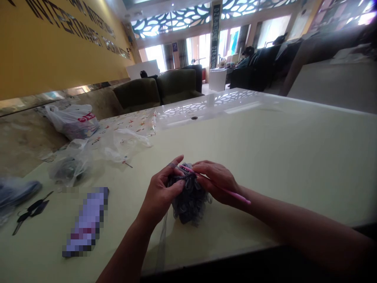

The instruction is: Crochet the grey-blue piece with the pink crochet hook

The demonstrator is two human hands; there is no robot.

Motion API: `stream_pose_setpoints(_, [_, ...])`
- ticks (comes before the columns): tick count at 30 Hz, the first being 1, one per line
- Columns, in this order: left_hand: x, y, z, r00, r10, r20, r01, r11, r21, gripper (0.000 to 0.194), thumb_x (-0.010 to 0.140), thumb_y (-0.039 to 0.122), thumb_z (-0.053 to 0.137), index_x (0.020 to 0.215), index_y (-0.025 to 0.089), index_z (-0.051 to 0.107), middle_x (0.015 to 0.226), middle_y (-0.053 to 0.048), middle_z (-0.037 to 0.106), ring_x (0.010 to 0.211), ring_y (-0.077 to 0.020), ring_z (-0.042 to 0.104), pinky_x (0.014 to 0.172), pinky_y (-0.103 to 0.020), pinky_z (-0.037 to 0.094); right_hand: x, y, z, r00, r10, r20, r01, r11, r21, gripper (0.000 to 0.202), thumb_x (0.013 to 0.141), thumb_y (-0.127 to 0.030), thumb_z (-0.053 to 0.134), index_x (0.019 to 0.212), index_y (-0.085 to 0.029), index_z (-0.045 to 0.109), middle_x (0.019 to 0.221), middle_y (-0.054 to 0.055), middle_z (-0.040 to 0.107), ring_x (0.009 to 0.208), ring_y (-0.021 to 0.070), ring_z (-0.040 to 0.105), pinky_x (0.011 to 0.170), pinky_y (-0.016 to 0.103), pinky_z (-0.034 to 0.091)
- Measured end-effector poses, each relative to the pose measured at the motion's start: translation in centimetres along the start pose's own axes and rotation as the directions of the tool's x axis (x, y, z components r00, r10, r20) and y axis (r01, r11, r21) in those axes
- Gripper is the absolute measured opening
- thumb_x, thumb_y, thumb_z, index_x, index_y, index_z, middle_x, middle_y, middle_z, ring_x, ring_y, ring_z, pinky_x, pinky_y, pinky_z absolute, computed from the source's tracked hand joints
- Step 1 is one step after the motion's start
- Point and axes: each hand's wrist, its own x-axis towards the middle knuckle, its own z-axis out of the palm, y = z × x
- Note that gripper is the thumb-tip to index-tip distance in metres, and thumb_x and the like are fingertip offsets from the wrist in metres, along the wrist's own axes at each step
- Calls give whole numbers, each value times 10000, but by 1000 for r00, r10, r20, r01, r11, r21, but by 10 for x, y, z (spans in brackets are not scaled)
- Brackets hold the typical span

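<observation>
A dark grey, loopy crocheted piece [190, 200] hangs between my hands over the near part of the pale table. My left hand [165, 188] pinches its upper left edge, thumb in front and one finger raised. In my right hand [216, 181] is a pink crochet hook [235, 195], its handle end pointing down to the right over the wrist and its tip at the top of the grey piece. A thin grey strand [161, 243] runs from the piece down past my left wrist to the table edge.
On the table [279, 157] at left lie keys [31, 210], a blurred purple object [86, 224], clear plastic bags [70, 165], a small red-handled item [127, 164] and a white carrier bag [76, 120]. Green chairs [176, 84] stand beyond; people sit at the far right.
</observation>
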Motion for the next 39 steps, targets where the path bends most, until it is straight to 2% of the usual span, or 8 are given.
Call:
stream_pose_setpoints(3, [0, 1, -3, 1000, -14, 28, 14, 1000, 9, 99, 739, 159, 718, 828, 196, 743, 1452, -59, 573, 1278, -283, 560, 999, -339, 436, 2, 2, -3, 993, -106, 48, 104, 994, 34, 169, 1004, -243, 483, 1087, -165, 608, 847, 49, 684, 830, 154, 671, 880, 324, 553])
stream_pose_setpoints(5, [1, 2, -5, 999, -27, 43, 26, 999, 32, 120, 753, 176, 713, 863, 202, 753, 1452, -55, 574, 1267, -283, 569, 997, -342, 438, 5, 5, -9, 981, -136, 138, 123, 987, 99, 214, 1019, -281, 470, 1102, -144, 612, 848, 61, 675, 830, 157, 662, 896, 348, 547])
stream_pose_setpoints(10, [2, 4, -10, 997, -11, 73, 3, 994, 112, 87, 771, 148, 658, 793, 198, 726, 1419, -53, 606, 1289, -287, 554, 1021, -343, 416, 16, 8, -28, 917, -112, 382, 40, 981, 190, 223, 1018, -243, 486, 1144, -135, 635, 962, 97, 704, 942, 170, 659, 876, 327, 534])
stream_pose_setpoints(16, [2, 7, -11, 997, 24, 75, -38, 979, 201, 139, 763, 112, 601, 787, 201, 705, 1405, -52, 620, 1308, -287, 546, 1053, -351, 395, 25, 4, -40, 849, -81, 523, -47, 973, 227, 264, 1013, -173, 461, 1213, -119, 624, 1058, 110, 705, 945, 166, 636, 856, 308, 516])
stream_pose_setpoints(20, [1, 6, -10, 998, 43, 41, -52, 966, 253, 114, 770, 133, 603, 790, 203, 691, 1392, -50, 631, 1262, -279, 582, 1056, -364, 405, 26, 1, -42, 828, -65, 557, -46, 982, 184, 288, 1015, -172, 436, 1234, -119, 615, 1073, 111, 703, 965, 174, 629, 874, 320, 510])
stream_pose_setpoints(24, [1, 5, -10, 998, 67, 22, -70, 954, 291, 81, 777, 157, 608, 796, 200, 675, 1403, -59, 622, 1208, -275, 618, 1049, -383, 426, 26, 0, -40, 825, -57, 562, 8, 996, 90, 283, 1015, -182, 422, 1193, -96, 624, 1043, 128, 701, 961, 190, 625, 869, 339, 517])
stream_pose_setpoints(30, [1, 4, -11, 996, 88, 9, -87, 945, 314, 78, 779, 179, 619, 808, 202, 688, 1400, -64, 624, 1231, -276, 612, 1039, -377, 448, 22, 1, -31, 845, -103, 525, 153, 987, -51, 246, 1004, -174, 424, 1134, -108, 622, 952, 116, 697, 905, 185, 626, 828, 333, 524])
stream_pose_setpoints(39, [3, -4, -9, 988, 147, -53, -122, 936, 329, 72, 774, 185, 666, 828, 193, 712, 1359, -86, 653, 1156, -255, 655, 1011, -373, 480, 14, 3, -17, 871, -131, 474, 271, 932, -240, 195, 1008, -160, 409, 1035, -138, 601, 834, 64, 661, 784, 157, 582, 778, 316, 497])
